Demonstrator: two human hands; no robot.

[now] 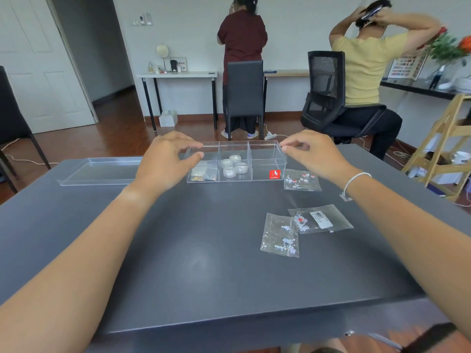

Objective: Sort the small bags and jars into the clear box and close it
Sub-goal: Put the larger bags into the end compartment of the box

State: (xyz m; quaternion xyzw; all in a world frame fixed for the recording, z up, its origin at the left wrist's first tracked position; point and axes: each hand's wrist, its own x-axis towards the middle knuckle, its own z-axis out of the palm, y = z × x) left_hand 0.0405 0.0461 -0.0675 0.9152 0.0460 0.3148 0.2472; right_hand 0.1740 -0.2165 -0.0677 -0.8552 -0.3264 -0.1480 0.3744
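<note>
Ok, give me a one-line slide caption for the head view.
Both hands grip the ends of the clear box; jars fill its middle compartment, three bags and the lid wait on the table.

left hand [165, 159] hides clear box [235, 161] left end | lid [99, 170] partly covered | bag [280, 235] contents unclear
</note>
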